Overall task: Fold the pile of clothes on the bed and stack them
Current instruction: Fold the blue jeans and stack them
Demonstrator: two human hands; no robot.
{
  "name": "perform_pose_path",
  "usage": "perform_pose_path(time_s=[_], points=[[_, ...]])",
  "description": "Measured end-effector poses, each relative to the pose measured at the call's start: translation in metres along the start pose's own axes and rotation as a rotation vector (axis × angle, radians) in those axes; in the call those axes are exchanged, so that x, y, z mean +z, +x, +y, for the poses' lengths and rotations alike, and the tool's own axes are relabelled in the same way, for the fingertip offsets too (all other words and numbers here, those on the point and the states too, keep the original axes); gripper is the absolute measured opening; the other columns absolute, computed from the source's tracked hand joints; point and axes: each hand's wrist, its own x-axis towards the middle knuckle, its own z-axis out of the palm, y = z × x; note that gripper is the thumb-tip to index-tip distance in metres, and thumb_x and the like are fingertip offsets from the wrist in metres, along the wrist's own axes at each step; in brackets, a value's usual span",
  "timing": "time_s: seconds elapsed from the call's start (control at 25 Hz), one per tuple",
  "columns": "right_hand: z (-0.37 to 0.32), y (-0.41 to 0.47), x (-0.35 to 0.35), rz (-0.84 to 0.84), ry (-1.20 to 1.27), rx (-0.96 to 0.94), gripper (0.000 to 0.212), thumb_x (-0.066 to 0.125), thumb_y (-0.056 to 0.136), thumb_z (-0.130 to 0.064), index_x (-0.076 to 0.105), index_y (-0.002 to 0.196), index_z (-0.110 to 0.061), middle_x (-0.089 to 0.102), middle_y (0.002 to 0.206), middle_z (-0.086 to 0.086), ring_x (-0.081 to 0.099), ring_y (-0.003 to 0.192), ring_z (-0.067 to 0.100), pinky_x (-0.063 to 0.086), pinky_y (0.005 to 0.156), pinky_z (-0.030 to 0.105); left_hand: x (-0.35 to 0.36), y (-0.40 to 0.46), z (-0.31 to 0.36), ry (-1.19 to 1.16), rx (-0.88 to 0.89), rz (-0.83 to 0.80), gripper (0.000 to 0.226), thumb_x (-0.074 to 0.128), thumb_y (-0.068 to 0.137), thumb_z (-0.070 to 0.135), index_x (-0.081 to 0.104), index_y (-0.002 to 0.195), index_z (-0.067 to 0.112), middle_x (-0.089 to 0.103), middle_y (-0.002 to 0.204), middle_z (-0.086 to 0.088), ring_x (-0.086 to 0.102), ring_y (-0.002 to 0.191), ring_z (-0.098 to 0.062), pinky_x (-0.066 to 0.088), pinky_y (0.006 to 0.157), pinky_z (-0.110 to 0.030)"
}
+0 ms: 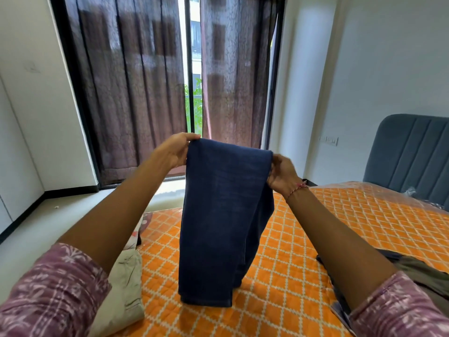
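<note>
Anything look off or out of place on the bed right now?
Nothing looks damaged or spilled. The left hand and right hand hold the dark blue folded denim jeans up, lower end touching the orange quilted bedcover. Unfolded dark and olive clothes lie heaped at the right.

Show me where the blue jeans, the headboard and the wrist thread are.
blue jeans (226, 215), head view, middle of the hanging denim.
headboard (413, 152), head view, its padded grey front.
wrist thread (297, 189), head view, red band on the right wrist.
</note>
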Motion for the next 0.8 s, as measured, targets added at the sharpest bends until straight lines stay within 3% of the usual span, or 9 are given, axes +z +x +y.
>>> perform_pose_path(time_s=[0.08, 0.12, 0.2, 0.32, 0.4, 0.48, 0.6, 0.68, 0.8], points=[[-0.013, -0.003, 0.018, -0.033, -0.137, -0.005, 0.034, 0.047, 0.097, -0.037, 0.062, 0.088, -0.008, 0.062, 0.074, 0.003, 0.058, 0.065, 0.014, 0.051, 0.053, 0.023, -0.007, 0.004, 0.005, 0.052, 0.071, 0.109, 0.011, 0.054, 0.095, 0.014, 0.058, 0.085, 0.01, 0.059, 0.075, -0.003, 0.051, 0.066, -0.013, 0.043, 0.058, -0.027], [-0.018, 0.0, 0.029, -0.008, -0.308, -0.04, 0.03, 0.052, 0.096, -0.033, 0.062, 0.089, -0.006, 0.063, 0.079, 0.004, 0.059, 0.07, 0.015, 0.051, 0.057, 0.026, -0.01, 0.007, 0.007, 0.063, 0.093, 0.18, 0.005, 0.057, 0.093, 0.011, 0.058, 0.094, 0.006, 0.058, 0.081, -0.005, 0.052, 0.068, -0.012, 0.045, 0.058, -0.027], [-0.02, 0.006, 0.052, 0.15, -0.632, -0.147, 0.018, 0.06, 0.092, -0.02, 0.062, 0.093, -0.002, 0.062, 0.087, 0.007, 0.06, 0.08, 0.019, 0.052, 0.067, 0.03, -0.012, 0.013, 0.011, 0.063, 0.113, 0.288, 0.02, 0.059, 0.091, 0.005, 0.055, 0.11, 0.001, 0.057, 0.084, -0.007, 0.053, 0.069, -0.013, 0.049, 0.061, -0.028], [-0.022, 0.011, 0.076, 0.341, -0.599, -0.219, 0.024, 0.065, 0.089, -0.018, 0.062, 0.104, 0.001, 0.061, 0.101, 0.01, 0.059, 0.093, 0.023, 0.052, 0.086, 0.035, -0.011, 0.01, 0.009, -0.088, 0.157, 0.277, 0.023, 0.058, 0.091, 0.004, 0.06, 0.114, 0.002, 0.058, 0.08, -0.004, 0.054, 0.072, -0.014, 0.048, 0.062, -0.026], [-0.03, 0.015, 0.082, 0.244, -0.382, -0.245, 0.03, 0.069, 0.084, -0.017, 0.062, 0.108, 0.0, 0.06, 0.096, 0.007, 0.057, 0.093, 0.022, 0.052, 0.088, 0.036, -0.016, 0.006, 0.006, -0.153, 0.236, 0.197, 0.019, 0.057, 0.092, 0.008, 0.063, 0.109, 0.013, 0.06, 0.085, 0.0, 0.054, 0.083, -0.015, 0.046, 0.063, -0.025], [-0.037, 0.015, 0.082, 0.068, -0.334, -0.3, 0.036, 0.073, 0.074, -0.025, 0.061, 0.106, -0.013, 0.056, 0.095, 0.001, 0.054, 0.093, 0.02, 0.051, 0.082, 0.036, -0.024, 0.003, 0.006, -0.208, 0.321, 0.118, 0.023, 0.055, 0.093, 0.007, 0.057, 0.113, 0.018, 0.059, 0.093, 0.002, 0.054, 0.084, -0.014, 0.049, 0.064, -0.025], [-0.037, 0.013, 0.077, -0.079, -0.754, -0.336, 0.054, 0.064, 0.088, -0.017, 0.042, 0.138, -0.013, 0.045, 0.123, -0.002, 0.047, 0.109, 0.015, 0.042, 0.095, 0.027, -0.025, 0.003, 0.007, -0.182, 0.283, 0.086, 0.04, 0.054, 0.093, 0.002, 0.046, 0.131, 0.013, 0.056, 0.108, -0.006, 0.056, 0.083, -0.013, 0.052, 0.063, -0.021], [-0.036, 0.017, 0.071, -0.037, -0.841, -0.403, 0.036, 0.059, 0.091, -0.008, 0.057, 0.126, -0.006, 0.056, 0.13, 0.006, 0.052, 0.108, 0.015, 0.044, 0.095, 0.024, -0.021, 0.004, 0.0, -0.131, 0.247, 0.097, 0.036, 0.056, 0.092, 0.004, 0.052, 0.128, 0.011, 0.055, 0.115, -0.009, 0.055, 0.082, -0.012, 0.05, 0.06, -0.021], [-0.035, 0.013, 0.069, -0.04, -0.751, -0.377, 0.017, 0.06, 0.09, -0.008, 0.069, 0.103, -0.002, 0.067, 0.107, 0.009, 0.058, 0.1, 0.016, 0.05, 0.091, 0.026, -0.021, 0.008, -0.008, -0.159, 0.282, 0.136, 0.022, 0.056, 0.092, 0.003, 0.061, 0.112, 0.01, 0.058, 0.111, -0.008, 0.056, 0.081, -0.012, 0.051, 0.059, -0.021]])
